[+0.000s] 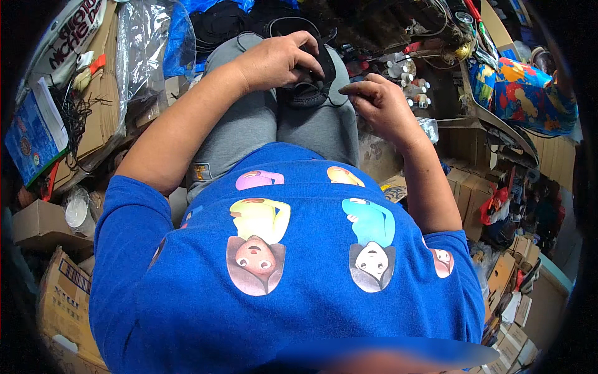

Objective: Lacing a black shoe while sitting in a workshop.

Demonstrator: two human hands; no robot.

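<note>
A black shoe, or what looks like one, rests across my grey-trousered knees. My left hand lies over it from the left, its fingers bent round and gripping the upper part. Just to the right, my right hand is raised above the right knee with thumb and forefinger pinched together. A thin dark strand seems to run from the shoe toward those fingertips, but it is too fine to tell what they hold. The left hand covers much of the shoe's middle.
Black pieces lie on blue plastic beyond my knees. Several small bottles stand right of the knees, near a colourful patterned bag. Clear plastic sheeting and cardboard are at left. Boxes crowd the lower left.
</note>
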